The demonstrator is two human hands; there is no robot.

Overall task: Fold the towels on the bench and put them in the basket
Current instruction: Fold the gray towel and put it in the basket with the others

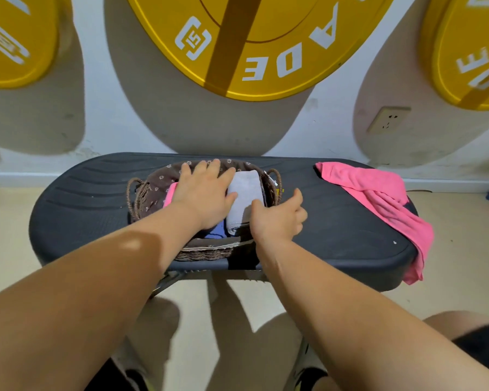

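Both your forearms reach from the bottom of the view toward the wicker basket that sits mid-bench. Your left hand lies flat and spread, palm down, on the folded towels inside it, gripping nothing; a folded pink towel shows just beside its heel. Your right hand is loosely open at the basket's near right edge, thumb up, fingertips close to the folded grey towel, though contact is hard to judge. A blue towel peeks out below your left wrist.

You appear to be seating the stack. Press straight down with the flat palm so the folds do not slide, and use the right hand to square the grey edge against the lining rather than pinching it.

One loose pink towel lies unfolded on the bench's right end, draping over the edge. It probably comes next; gather the hanging corner first so it does not slip off.
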